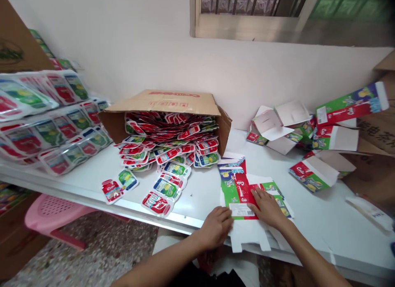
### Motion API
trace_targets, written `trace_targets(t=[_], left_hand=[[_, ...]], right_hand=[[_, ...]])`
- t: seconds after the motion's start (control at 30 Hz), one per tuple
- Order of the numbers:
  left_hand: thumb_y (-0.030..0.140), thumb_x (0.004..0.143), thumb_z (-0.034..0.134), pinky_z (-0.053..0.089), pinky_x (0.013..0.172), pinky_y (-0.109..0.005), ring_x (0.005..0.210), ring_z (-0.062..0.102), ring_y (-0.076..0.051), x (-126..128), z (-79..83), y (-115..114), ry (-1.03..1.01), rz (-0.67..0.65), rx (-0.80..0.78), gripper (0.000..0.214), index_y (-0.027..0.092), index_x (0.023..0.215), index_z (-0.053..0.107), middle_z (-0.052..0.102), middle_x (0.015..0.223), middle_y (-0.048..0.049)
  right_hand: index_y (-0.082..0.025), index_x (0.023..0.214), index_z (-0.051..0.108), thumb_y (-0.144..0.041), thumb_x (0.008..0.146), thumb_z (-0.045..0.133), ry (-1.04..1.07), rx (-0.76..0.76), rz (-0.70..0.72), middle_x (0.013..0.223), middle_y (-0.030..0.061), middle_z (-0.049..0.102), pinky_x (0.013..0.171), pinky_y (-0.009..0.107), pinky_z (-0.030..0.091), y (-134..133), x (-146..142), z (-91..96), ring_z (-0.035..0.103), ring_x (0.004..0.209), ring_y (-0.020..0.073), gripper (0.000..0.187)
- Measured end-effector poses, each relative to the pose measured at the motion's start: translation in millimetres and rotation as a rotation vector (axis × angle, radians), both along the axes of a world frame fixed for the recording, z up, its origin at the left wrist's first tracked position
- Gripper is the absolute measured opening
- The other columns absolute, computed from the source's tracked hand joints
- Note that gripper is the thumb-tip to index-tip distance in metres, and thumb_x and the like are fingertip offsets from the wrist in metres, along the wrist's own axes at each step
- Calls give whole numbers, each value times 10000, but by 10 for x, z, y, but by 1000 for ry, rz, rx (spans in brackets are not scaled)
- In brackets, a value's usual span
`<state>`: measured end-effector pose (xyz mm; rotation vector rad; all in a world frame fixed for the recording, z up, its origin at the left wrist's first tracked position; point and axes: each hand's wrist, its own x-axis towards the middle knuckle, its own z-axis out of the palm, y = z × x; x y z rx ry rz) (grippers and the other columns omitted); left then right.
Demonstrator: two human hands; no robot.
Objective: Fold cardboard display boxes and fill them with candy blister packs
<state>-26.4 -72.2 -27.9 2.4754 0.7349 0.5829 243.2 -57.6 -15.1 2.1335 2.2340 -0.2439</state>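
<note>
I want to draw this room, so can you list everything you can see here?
table: one, white, along the wall.
cardboard box: one, brown, on its side, mid-table.
small packs: many, red, green and blue, spilling from the box.
wrapped bundles: several, clear wrap, stacked at the left.
folded cartons: several, red, green and white, at the right.
flat cartons: a small pile, red, green and white, at the front edge.
stool: one, pink, under the table.
left hand: at the flat cartons' left edge.
right hand: flat on the top flat carton.
</note>
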Motion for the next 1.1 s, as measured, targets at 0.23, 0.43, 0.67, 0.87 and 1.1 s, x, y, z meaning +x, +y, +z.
trace_targets(t=[0.23, 0.43, 0.67, 0.87, 1.1], left_hand=[[270, 822, 530, 381, 872, -432, 1000, 505, -300, 45, 37, -263, 71, 451, -156, 404, 198, 1219, 512, 589, 1097, -126], [196, 655, 670, 389, 704, -309, 812, 601, -254, 440, 126, -167, -64, 731, -579, 496, 152, 1124, 517, 660, 865, -72], [240, 749, 595, 378, 764, -305, 886, 575, -236, 100, 313, 151, -243, 778, -543, 60, 200, 781, 627, 626, 830, -47], [327, 814, 534, 449, 719, -306, 777, 615, -203, -69, 619, 386, -467, 655, -673, 163, 200, 900, 591, 654, 787, -26], [501, 765, 633, 515, 700, -319, 781, 682, -225, -377, 1118, 414, -690, 228, -1107, 472, 162, 1084, 555, 707, 859, -83]], right_hand=[[-123, 1297, 482, -442, 858, 444, 94, -3, -2, 1186, 158, 603, 959, 469, 313, -69, -268, 25, 498, 1108, 325, 545], [-149, 1288, 488, -456, 846, 450, 189, -51, 19, 1174, 122, 610, 924, 401, 377, -17, -304, 48, 533, 1080, 287, 540], [-114, 1248, 531, -458, 862, 380, 268, 74, -93, 1227, 155, 580, 959, 411, 388, -93, 42, 60, 496, 1167, 293, 539], [-196, 1244, 532, -512, 864, 400, 349, 198, -75, 1296, 106, 552, 1037, 453, 327, -100, 1, 277, 455, 1232, 294, 512], [-228, 921, 578, -626, 839, 424, 921, -82, -166, 988, 54, 705, 724, 376, 534, -101, -300, 724, 676, 836, 248, 434]])
